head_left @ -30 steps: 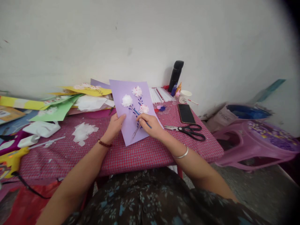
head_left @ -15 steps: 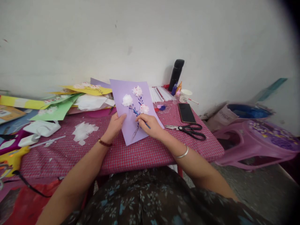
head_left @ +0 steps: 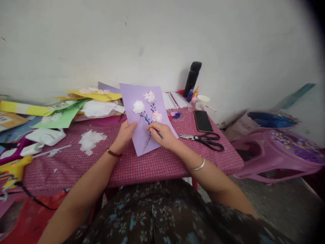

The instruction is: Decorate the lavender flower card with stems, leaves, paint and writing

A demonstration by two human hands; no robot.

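A sheet of purple paper [head_left: 132, 132] is tilted up over the table, bearing three fluffy white flowers [head_left: 138, 106] and painted blue leaves along thin stems. My left hand [head_left: 126, 134] grips its left edge, thumb on the front face. In my right hand [head_left: 162, 134] is a slim blue paintbrush [head_left: 147, 119], pinched like a pen, its tip against the stems near the middle of the sheet. Two of the flowers carry red or pink specks; the left one is plain white. To the right, beside the right wrist, lie black-handled scissors [head_left: 207, 139].
A phone [head_left: 203, 121], paint bottles [head_left: 191, 96], a white cup [head_left: 202, 101] and a black flask [head_left: 192, 79] stand or lie at right. White paper scraps [head_left: 91, 140], a yellow glue gun [head_left: 15, 169] and coloured sheets [head_left: 61, 117] are at left. A pink stool [head_left: 269, 159] stands beyond the table.
The view has shifted very slightly. Both hands keep their hold on the paper and the paintbrush, in nearly the same place.
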